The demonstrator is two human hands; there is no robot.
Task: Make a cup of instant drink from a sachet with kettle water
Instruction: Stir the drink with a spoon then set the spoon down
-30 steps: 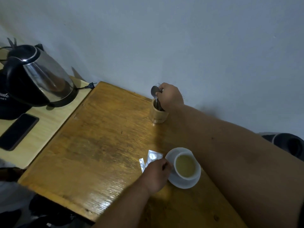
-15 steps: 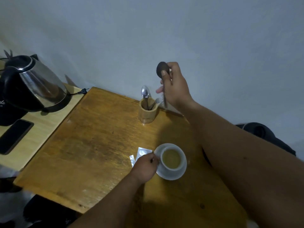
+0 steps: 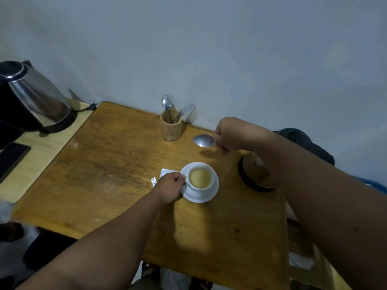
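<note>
A white cup (image 3: 200,178) of yellowish drink stands on a white saucer (image 3: 206,196) in the middle of the wooden table (image 3: 109,174). My left hand (image 3: 170,189) is closed at the cup's left side, where its handle is hidden. My right hand (image 3: 231,133) holds a metal spoon (image 3: 204,140) by the handle, bowl pointing left, in the air behind the cup. A torn silver sachet (image 3: 165,173) lies just left of the saucer, partly under my left hand. The steel kettle (image 3: 35,99) sits on its base at the far left.
A bamboo holder (image 3: 171,127) with another spoon and a fork stands at the table's back edge by the wall. A round dark-rimmed lid or coaster (image 3: 256,173) lies right of the cup. A black phone (image 3: 12,158) rests on the lighter side table at left.
My right hand lifted a spoon out of the holder, then brought it down and right to hover behind the cup. My left hand stayed at the cup.
</note>
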